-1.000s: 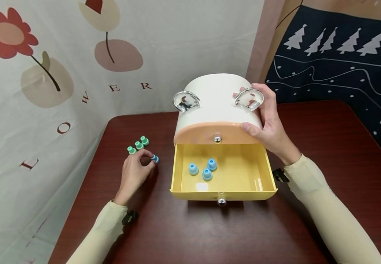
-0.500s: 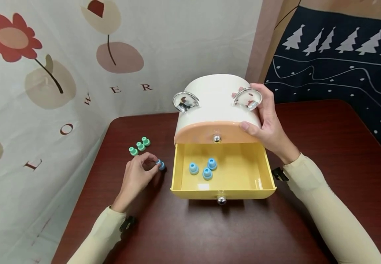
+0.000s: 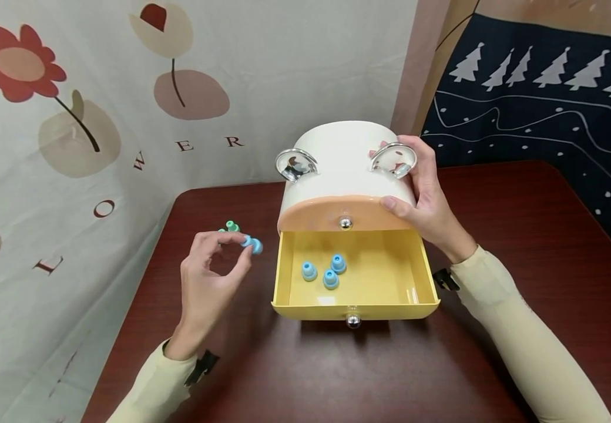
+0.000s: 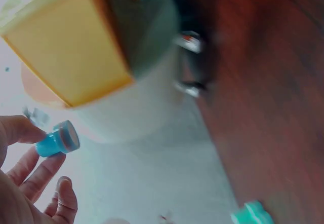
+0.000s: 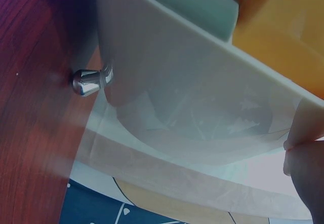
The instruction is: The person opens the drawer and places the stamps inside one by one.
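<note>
My left hand (image 3: 207, 288) pinches a small blue toy stamp (image 3: 253, 244) between thumb and fingertips, held above the table left of the drawer. In the left wrist view the same stamp (image 4: 58, 139) shows its broad, pale end. My right hand (image 3: 429, 202) grips the right side of a white, round-topped drawer box (image 3: 345, 141), its thumb on the orange upper drawer front (image 3: 311, 214) and its fingers behind a silver ear. The yellow lower drawer (image 3: 379, 264) is pulled out, and three blue stamps (image 3: 331, 279) stand inside it.
Green stamps (image 3: 232, 226) stand on the dark red table (image 3: 284, 376) behind my left hand, partly hidden by it. Two silver ears (image 3: 296, 164) stick out from the box top. A printed cloth (image 3: 274, 88) hangs behind the table.
My left hand first slid the blue stamp slightly right and toward me, then lifted it off the table. The right hand keeps its grip on the box.
</note>
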A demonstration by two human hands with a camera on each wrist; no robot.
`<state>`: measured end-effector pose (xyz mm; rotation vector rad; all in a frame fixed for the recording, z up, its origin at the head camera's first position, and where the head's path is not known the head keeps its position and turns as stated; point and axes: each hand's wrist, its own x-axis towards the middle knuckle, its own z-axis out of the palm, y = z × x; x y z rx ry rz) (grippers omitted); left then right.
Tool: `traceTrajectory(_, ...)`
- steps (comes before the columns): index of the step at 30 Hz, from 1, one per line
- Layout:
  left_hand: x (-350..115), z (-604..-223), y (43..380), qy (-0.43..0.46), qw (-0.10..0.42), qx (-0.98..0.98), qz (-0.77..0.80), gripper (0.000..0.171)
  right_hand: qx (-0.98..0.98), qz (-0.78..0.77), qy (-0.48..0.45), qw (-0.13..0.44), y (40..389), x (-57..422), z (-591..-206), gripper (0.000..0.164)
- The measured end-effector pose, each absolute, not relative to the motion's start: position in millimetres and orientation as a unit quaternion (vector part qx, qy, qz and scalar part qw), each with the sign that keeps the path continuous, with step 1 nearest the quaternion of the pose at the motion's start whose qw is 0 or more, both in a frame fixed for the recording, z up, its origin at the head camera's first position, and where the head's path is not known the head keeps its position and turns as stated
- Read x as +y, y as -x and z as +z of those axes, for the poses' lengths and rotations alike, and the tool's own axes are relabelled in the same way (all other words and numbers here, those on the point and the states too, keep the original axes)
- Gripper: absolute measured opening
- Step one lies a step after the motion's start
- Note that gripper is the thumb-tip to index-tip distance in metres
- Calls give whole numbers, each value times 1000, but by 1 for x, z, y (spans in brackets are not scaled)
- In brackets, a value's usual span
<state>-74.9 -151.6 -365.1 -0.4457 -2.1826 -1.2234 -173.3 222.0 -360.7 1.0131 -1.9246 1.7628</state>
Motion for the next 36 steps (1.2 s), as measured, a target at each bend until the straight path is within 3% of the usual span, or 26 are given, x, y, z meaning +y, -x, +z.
traceTrajectory(5,-128,-351,71,242,300,-784,-487,24,-671,626,-358,169,174,221,-360,86)
traceTrajectory(14,-83,-334,69,316,255,-797,-446,21,-674,623,-360,168,174,220,-360,88)
traceTrajectory(36,-31,-331,63,305,85,-891,-326,17,-648,653,-356,165,173,219,-360,82)
